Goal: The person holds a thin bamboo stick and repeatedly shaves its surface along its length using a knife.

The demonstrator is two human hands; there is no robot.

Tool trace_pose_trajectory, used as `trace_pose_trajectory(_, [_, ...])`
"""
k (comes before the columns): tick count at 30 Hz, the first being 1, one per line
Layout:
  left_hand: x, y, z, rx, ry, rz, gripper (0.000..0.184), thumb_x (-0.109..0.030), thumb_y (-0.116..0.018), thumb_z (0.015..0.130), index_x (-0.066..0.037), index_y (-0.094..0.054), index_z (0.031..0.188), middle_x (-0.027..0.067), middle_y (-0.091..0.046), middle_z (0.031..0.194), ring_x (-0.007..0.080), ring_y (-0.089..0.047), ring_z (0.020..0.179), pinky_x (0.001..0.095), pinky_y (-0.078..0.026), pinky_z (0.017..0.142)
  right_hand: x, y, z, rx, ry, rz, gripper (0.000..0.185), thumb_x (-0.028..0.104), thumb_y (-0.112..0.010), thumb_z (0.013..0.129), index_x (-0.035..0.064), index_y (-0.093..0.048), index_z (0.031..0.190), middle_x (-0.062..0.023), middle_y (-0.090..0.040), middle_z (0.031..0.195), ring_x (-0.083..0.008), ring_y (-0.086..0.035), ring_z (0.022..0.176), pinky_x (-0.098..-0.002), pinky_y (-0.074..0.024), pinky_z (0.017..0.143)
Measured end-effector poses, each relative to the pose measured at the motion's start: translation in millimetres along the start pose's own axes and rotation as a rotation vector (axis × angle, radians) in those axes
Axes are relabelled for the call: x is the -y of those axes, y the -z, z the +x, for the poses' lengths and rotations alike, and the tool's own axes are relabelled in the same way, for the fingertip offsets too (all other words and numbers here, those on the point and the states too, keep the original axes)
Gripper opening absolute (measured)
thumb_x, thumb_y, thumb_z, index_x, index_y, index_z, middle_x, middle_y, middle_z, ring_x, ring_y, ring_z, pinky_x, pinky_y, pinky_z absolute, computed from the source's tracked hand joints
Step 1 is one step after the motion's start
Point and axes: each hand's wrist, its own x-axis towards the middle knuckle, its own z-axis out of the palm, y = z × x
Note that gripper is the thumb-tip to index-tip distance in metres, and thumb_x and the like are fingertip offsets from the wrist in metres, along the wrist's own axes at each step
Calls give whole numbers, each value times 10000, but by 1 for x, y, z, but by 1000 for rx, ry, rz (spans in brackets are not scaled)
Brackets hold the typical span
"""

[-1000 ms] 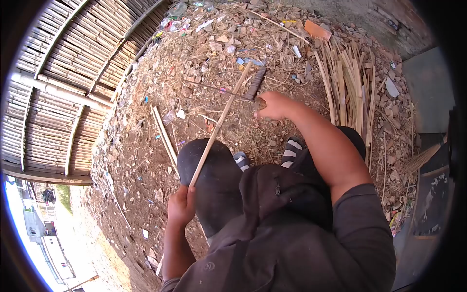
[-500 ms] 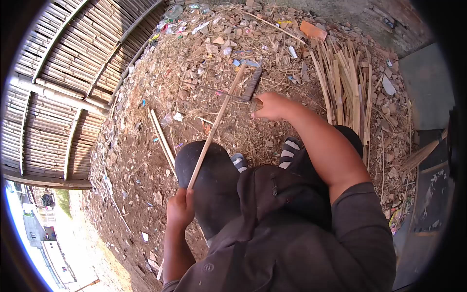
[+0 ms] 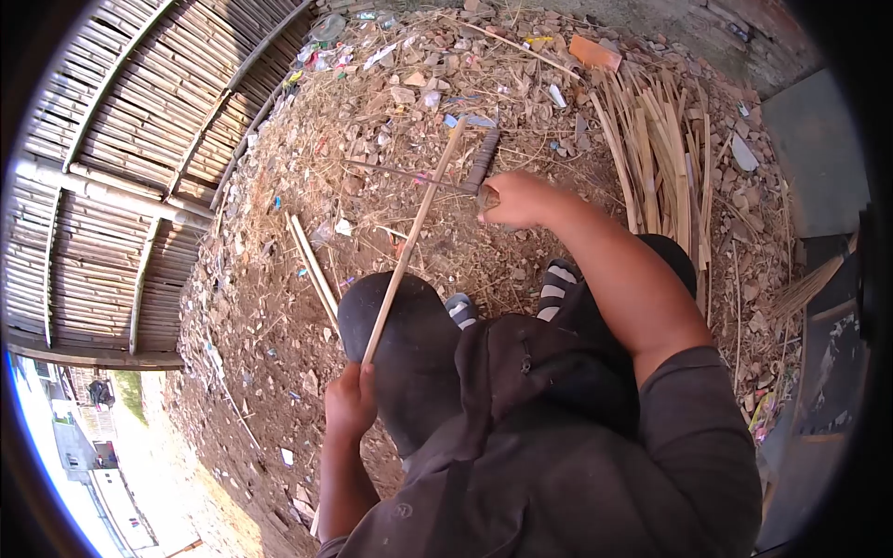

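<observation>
A long bamboo strip (image 3: 411, 249) slants up and away across my left knee. My left hand (image 3: 351, 400) is closed round its near end. Ahead of my knees, my right hand (image 3: 517, 199) grips the handle end of a long thin-bladed knife (image 3: 400, 171). Its narrow dark blade points left and crosses the strip near the far end; whether the two touch I cannot tell. Just beyond my right hand is a dark, ribbed, cylinder-like piece (image 3: 482, 160), close to the base of the blade.
A pile of split bamboo strips (image 3: 656, 153) lies at the right. Two more strips (image 3: 313, 270) lie left of my knee. Rubble and litter cover the ground (image 3: 279, 325). A bamboo-slat wall (image 3: 121, 186) stands on the left, and a grey panel (image 3: 814, 158) on the right.
The view has shifted slightly. The strip's far end appears a little lower and further left against the ribbed piece. Both hands keep their holds.
</observation>
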Motion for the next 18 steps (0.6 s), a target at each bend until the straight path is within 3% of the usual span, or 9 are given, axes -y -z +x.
trace_pose_trajectory(6, [2, 1, 5, 24, -57, -49, 328, -253, -529, 1017, -21, -508, 786, 235, -576, 642, 462, -591, 601, 514, -435, 537, 43, 5, -23, 189, 213, -157, 401, 378, -769, 785, 78, -685, 1038, -203, -693, 942, -375, -675, 916, -458, -527, 818])
trace_pose_trajectory(7, [3, 0, 2, 7, -59, -34, 328, -252, -528, 1017, -21, -509, 784, 235, -576, 642, 461, -590, 600, 516, -434, 537, 28, -2, -13, 173, 209, -70, 419, 376, -775, 777, 62, -690, 1041, -180, -704, 997, -367, -675, 986, -466, -529, 840])
trace_pose_trajectory(11, [2, -2, 0, -38, -55, -1, 336, -257, -526, 1017, -23, -512, 776, 234, -576, 638, 459, -588, 595, 522, -432, 540, -7, 1, 7, -35, -90, 62, 506, 395, -778, 753, -7, -680, 1044, -220, -705, 1012, -376, -681, 975, -460, -538, 858])
trace_pose_trajectory(14, [2, 1, 2, -33, -67, 23, 347, -269, -527, 1017, -24, -513, 771, 232, -573, 631, 457, -587, 593, 522, -437, 543, 7, 2, -1, -41, -52, -50, 466, 381, -771, 762, 23, -687, 1046, -203, -708, 994, -372, -682, 964, -466, -539, 843])
trace_pose_trajectory(18, [0, 1, 5, 2, -61, 6, 355, -277, -529, 1018, -27, -511, 768, 228, -566, 616, 458, -584, 588, 522, -441, 542, 42, -2, -23, 143, 136, -149, 414, 396, -766, 791, 66, -685, 1029, -185, -701, 914, -362, -685, 889, -471, -529, 807])
